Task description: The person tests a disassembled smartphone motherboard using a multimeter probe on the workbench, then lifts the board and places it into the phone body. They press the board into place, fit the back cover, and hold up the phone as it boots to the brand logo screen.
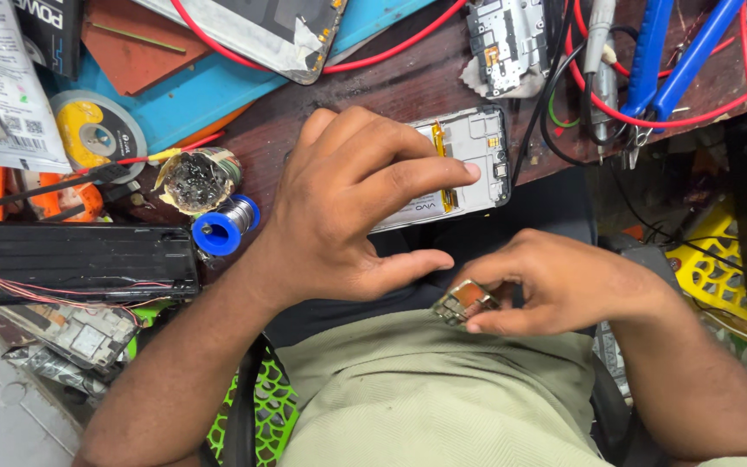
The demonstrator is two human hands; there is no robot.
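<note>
My left hand point(347, 203) rests on an opened phone point(477, 147) lying at the near edge of the dark wooden bench, index fingertip pressing its inner frame beside a yellow flex strip. My right hand point(555, 281) is below the bench edge, over my lap, pinching a small metal circuit-board piece point(464, 303) between thumb and fingers.
A blue solder spool point(225, 229) and a foil-wrapped tin point(196, 180) sit left of my hand. A black box point(75, 259) with wires lies further left. Another phone board point(503, 43), red cables and blue-handled pliers point(676, 52) lie at the bench's back. A yellow crate point(719, 268) stands right.
</note>
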